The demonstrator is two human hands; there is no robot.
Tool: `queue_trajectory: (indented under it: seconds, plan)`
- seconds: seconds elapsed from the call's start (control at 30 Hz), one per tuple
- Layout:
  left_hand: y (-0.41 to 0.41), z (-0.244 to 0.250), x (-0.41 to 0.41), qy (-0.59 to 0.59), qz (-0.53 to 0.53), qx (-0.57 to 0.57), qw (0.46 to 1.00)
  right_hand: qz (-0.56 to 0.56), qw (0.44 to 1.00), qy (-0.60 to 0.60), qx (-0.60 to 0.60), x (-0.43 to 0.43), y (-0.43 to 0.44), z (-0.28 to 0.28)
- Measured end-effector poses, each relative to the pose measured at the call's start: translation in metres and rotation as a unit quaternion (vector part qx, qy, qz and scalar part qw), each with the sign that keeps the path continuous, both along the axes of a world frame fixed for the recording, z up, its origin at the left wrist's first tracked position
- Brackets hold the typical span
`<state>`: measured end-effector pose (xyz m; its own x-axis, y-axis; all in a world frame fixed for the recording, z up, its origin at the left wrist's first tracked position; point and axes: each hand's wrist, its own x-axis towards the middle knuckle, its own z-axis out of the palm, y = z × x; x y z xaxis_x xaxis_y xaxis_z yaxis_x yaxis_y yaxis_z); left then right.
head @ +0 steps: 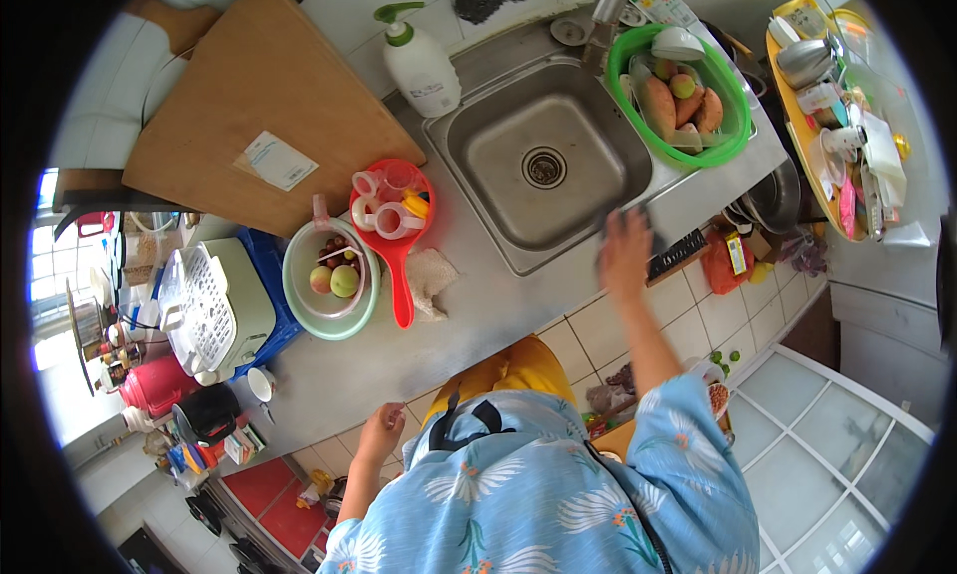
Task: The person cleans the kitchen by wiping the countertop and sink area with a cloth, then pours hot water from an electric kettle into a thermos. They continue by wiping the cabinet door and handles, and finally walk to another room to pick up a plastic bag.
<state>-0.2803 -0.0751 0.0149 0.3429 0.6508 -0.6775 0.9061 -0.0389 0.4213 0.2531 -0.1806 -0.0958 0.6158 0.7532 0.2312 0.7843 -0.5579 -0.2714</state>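
Note:
My right hand presses a dark cloth or scrubber at the counter's front edge, just right of the sink. Its fingers are blurred, and much of the dark piece is hidden beneath them. My left hand hangs in front of the counter, loosely curled, with nothing seen in it. Before me is a stainless steel sink with a round drain strainer. A metal faucet rises behind it. To the sink's right, a green plastic basket holds sweet potatoes, round fruit and a white bowl.
Left of the sink, a red ladle holds plastic cups beside a pale green basin of fruit and a beige cloth. A large wooden board and a soap pump bottle stand behind. A cluttered shelf is far right.

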Motion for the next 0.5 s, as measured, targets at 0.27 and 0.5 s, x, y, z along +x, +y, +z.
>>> queue_trajectory:
  seconds: [0.27,0.5]
  plan:
    - [0.018,0.0,0.038,-0.087,0.066,0.019,0.994,0.308,0.946,0.104,-0.014,-0.173,0.081,0.02]
    - [0.005,0.009,-0.006,-0.066,0.089,0.054,0.992,0.185,0.98,0.068,0.008,-0.128,0.214,-0.002]
